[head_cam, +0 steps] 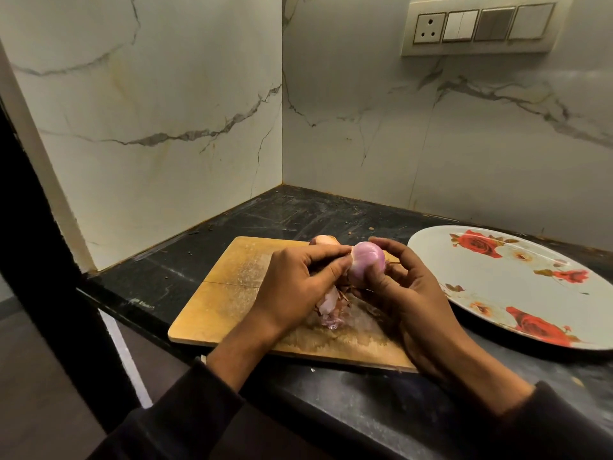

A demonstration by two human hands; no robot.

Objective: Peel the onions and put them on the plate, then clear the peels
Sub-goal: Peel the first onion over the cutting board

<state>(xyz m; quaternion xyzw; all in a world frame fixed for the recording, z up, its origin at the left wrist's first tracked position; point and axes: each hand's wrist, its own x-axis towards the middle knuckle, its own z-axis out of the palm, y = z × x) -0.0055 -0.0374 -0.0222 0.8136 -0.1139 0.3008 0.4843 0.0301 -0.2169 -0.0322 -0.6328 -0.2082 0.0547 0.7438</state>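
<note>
A pale purple onion (366, 263), mostly peeled, is held above the wooden cutting board (229, 293). My right hand (408, 293) cups it from below and the right, fingers curled round it. My left hand (298, 287) pinches at the onion's left side with thumb and fingers. Loose pinkish peels (330, 310) lie on the board under my hands. A second onion (325, 240), still in its brown skin, sits on the board behind my left hand, partly hidden. The white plate with red roses (517, 287) lies to the right of the board and holds no onions.
The board and plate rest on a dark stone counter (298, 210) in a corner of marble-look walls. A switch panel (481, 26) is on the right wall. The counter's front edge runs along the lower left, with a dark drop beyond it.
</note>
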